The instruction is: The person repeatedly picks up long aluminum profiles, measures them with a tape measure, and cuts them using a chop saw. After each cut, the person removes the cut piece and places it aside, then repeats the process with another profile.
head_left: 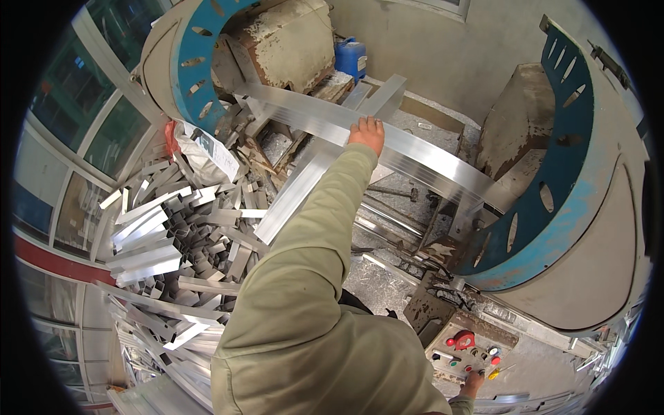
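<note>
A long silver aluminium profile (304, 109) lies across the machine, from the left saw head toward the right one. My left hand (367, 134) is closed over its middle, with the fingers bent over the far edge. Beneath it, a shorter aluminium bar (296, 190) slants toward me. At the lower right, my right hand (473, 381) is at the near edge of a worn control panel (443, 344) with coloured buttons. Its fingers are curled together at a small dark control, and what they touch cannot be made out.
Large blue-rimmed round guards flank the machine, one at the left (187, 66) and one at the right (546, 200). A heap of aluminium offcuts (173, 242) covers the left side beside a white sack (207, 152). A blue jug (351, 58) stands by the back wall.
</note>
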Available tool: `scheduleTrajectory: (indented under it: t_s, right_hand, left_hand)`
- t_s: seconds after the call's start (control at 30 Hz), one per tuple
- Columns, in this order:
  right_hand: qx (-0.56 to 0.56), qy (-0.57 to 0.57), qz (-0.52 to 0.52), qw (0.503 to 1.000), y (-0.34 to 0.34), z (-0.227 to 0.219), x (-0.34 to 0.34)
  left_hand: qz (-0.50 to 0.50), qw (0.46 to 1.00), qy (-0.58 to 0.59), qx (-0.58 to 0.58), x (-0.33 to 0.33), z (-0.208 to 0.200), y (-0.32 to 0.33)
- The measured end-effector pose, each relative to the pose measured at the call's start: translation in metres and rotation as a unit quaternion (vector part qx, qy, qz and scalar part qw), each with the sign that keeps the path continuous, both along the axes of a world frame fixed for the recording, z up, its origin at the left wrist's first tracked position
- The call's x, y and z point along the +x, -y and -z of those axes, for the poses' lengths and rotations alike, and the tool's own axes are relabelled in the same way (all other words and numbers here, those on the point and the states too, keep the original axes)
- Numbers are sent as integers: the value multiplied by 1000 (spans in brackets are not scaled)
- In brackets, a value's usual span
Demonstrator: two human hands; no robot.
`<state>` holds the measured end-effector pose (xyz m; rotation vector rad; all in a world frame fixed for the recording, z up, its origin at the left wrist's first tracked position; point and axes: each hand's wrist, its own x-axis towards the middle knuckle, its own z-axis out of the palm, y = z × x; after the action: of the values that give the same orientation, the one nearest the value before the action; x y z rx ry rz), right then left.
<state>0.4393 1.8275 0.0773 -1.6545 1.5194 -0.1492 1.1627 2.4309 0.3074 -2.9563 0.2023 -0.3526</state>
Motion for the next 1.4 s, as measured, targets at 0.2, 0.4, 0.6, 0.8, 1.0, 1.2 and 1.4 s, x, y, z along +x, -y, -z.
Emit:
scheduleTrajectory:
  t_s: [0.2,0.4,0.6,0.8,1.0,1.2,1.4]
  right_hand:
    - [38,-10,3,999,-12,-22,10]
    - [31,23,8,999,-7,-13,6]
    - [27,-7,-1,1000,8,6,-2]
    - [32,-11,-9,999,0,-8,0]
    - [30,25,3,999,4,2,-1]
    - [38,10,-1,999,-2,-7,2]
    - [26,18,-12,999,3,1,1]
  left_hand:
    - [-8,1000,-15,0,-1,-3,1]
    - [-16,999,-38,-5,-3,-8,2]
    - [-17,999,-41,-3,-4,-9,2]
    - [-16,999,-44,-2,-2,-8,2]
    - [-18,999,-37,2,-2,-7,1]
    - [-18,999,-31,-2,-3,-6,2]
    - [-18,999,-25,-7,-2,-6,1]
